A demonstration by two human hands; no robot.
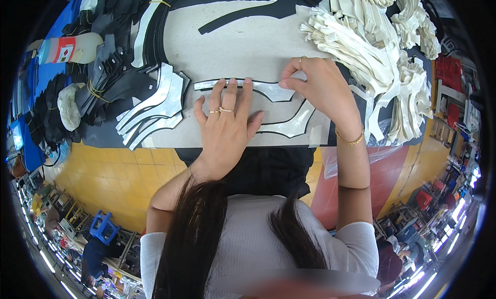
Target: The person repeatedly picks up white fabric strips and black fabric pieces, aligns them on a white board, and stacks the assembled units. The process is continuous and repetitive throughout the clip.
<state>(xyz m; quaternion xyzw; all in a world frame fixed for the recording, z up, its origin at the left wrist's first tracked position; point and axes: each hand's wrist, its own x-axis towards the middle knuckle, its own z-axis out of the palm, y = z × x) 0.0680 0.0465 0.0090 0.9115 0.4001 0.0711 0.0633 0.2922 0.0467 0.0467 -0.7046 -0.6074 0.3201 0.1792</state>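
Left hand (225, 127) spread flat on white strip (263, 88), right hand (323, 84) curled at its edge, grip unclear

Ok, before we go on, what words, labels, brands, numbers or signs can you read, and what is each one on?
No wording or numbers can be read clearly.
Bottle at left: red-and-white label with a diamond-shaped sign; print too small to read.
Bright panel at the left edge: too blurred to read.
White strip under the left hand: no lettering visible.
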